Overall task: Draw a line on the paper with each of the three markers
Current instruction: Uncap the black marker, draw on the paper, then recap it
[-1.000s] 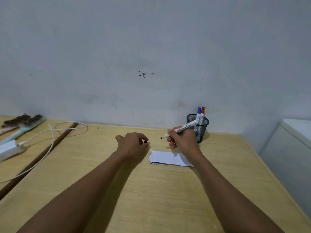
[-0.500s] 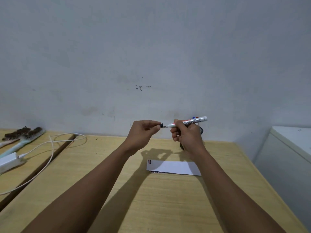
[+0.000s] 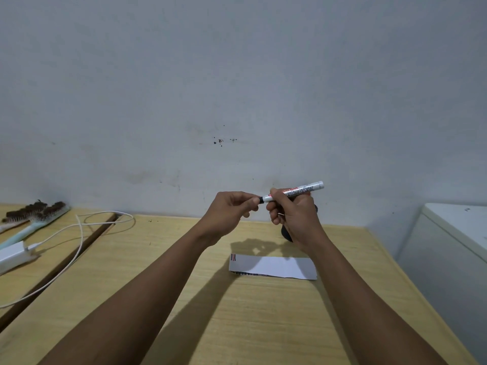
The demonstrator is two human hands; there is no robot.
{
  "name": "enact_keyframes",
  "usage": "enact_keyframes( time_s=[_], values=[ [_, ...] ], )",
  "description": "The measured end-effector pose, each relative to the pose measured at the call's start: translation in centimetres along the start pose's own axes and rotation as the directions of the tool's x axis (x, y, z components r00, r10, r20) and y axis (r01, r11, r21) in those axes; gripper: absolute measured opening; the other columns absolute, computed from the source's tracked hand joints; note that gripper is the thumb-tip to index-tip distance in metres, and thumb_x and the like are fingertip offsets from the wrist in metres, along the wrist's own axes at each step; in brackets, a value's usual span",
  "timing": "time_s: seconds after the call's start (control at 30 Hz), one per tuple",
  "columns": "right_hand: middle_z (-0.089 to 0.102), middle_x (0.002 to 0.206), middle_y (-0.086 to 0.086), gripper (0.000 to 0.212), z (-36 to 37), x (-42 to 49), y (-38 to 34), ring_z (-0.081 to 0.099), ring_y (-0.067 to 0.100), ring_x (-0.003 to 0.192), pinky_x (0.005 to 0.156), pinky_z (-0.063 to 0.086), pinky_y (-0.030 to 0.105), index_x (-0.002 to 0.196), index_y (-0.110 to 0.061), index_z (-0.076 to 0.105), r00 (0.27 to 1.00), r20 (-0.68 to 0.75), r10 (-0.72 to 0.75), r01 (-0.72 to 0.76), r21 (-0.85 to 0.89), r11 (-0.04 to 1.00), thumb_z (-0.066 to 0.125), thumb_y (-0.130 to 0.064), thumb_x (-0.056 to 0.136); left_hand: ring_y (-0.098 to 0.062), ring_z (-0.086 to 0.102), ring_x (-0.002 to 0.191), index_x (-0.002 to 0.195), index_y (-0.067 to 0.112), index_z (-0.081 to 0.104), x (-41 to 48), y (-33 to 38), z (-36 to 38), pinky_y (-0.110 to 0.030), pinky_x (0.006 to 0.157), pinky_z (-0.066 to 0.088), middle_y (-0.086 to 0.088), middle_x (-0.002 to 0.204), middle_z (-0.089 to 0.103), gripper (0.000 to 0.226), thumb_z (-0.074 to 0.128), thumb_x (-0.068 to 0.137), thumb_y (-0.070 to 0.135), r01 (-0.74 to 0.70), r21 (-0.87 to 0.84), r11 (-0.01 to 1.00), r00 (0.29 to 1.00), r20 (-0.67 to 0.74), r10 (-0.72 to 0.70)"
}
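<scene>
Paper (image 3: 279,267) lies flat on the tabletop (image 3: 237,312), nearest of the task's things, a white strip just below the raised hands. At its left end sit three short strokes, seemingly one red, one blue and one dark, so I judge all three lines drawn. Above it, clear of the tabletop, the right hand (image 3: 292,214) is wrapped round a white marker (image 3: 295,192) held roughly level, its blunt end pointing right. The left hand (image 3: 230,209) pinches a small black cap (image 3: 261,199) at the marker's tip; whether it is fully seated I cannot tell. Recapping and putting the marker away look like all that is left. Behind the right hand a dark cup (image 3: 287,234) is mostly hidden, and no other markers can be made out.
</scene>
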State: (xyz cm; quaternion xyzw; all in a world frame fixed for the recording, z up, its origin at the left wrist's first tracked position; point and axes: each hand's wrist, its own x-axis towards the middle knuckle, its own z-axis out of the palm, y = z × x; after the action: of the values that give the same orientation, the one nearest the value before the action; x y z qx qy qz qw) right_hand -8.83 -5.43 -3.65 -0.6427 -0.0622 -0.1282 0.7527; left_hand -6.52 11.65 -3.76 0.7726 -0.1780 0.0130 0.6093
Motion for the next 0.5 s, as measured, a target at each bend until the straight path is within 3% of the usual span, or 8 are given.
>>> enact_keyframes(
  time_s=[0.17,0.33,0.5],
  values=[
    [0.062,0.065,0.010,0.024,0.0,0.1,-0.7,0.051,0.018,0.050,0.047,0.043,0.026,0.081,-0.004,0.073,0.999,0.021,-0.038,0.038,0.018,0.999,0.063,-0.018,0.098,-0.010,0.055,0.069,0.100,0.016,0.073,0.0,0.9,0.5,-0.025,0.067,0.040,0.003,0.083,0.067,0.032,0.050,0.102,0.037,0.010,0.019,1.000,0.999,0.046,-0.010],
    [0.064,0.066,0.008,0.019,-0.2,0.1,-1.4,0.052,0.017,0.053,0.047,0.042,0.025,0.084,-0.007,0.073,0.995,0.039,-0.088,0.088,0.005,0.996,0.065,-0.019,0.096,-0.009,0.052,0.061,0.085,0.013,0.071,-0.2,2.1,0.7,-0.012,0.057,0.042,0.002,0.071,0.063,0.039,0.048,0.102,0.040,0.005,-0.051,0.999,1.000,0.013,-0.004],
    [0.061,0.068,0.008,0.013,-0.6,0.2,-1.6,0.050,0.016,0.057,0.050,0.041,0.024,0.089,-0.006,0.071,0.991,0.099,-0.089,0.089,0.002,0.996,0.064,-0.014,0.097,-0.015,0.051,0.063,0.083,0.014,0.073,0.1,2.3,0.3,-0.032,0.068,0.036,0.002,0.067,0.064,0.041,0.055,0.096,0.047,0.131,-0.144,0.981,0.991,0.038,-0.127]
  ],
)
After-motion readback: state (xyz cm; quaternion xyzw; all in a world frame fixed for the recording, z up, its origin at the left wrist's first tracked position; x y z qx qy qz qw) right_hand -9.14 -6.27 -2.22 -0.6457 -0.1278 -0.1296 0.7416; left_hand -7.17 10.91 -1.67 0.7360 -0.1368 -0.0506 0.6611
